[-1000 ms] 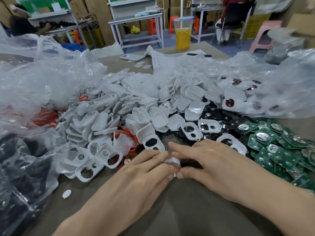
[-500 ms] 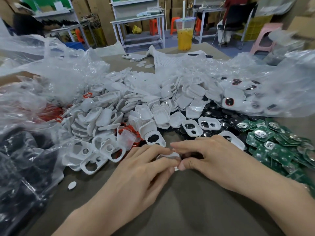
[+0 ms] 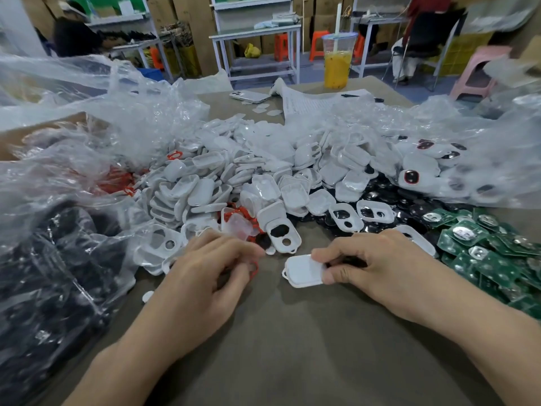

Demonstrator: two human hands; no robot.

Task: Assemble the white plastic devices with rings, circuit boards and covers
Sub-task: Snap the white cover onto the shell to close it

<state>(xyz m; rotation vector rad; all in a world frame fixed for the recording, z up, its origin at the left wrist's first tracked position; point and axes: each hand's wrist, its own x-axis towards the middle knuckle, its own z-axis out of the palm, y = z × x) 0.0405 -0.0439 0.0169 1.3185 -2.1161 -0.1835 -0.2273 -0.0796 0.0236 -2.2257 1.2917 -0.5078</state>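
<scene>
My right hand [image 3: 377, 263] pinches a white plastic device [image 3: 303, 271] by its right edge; the piece lies flat on the grey table [image 3: 292, 347]. My left hand [image 3: 210, 268] has moved apart from it to the left, fingers curled around a red ring [image 3: 254, 269] that shows at its fingertips. Behind both hands lies a big heap of white covers and shells [image 3: 234, 177], some with two holes [image 3: 282, 234]. Green circuit boards [image 3: 491, 250] are piled at the right. Loose red rings [image 3: 240, 210] sit in the heap.
Crumpled clear plastic bags [image 3: 73, 118] cover the left and right sides; a bag of black parts [image 3: 44, 288] lies at the near left. A cup of orange drink [image 3: 336, 63], a phone [image 3: 248, 96] and a paper sheet stand at the far edge.
The hands were pressed together on one white piece. Now they have parted: the right keeps the white device, the left has drawn back leftward with a red ring.
</scene>
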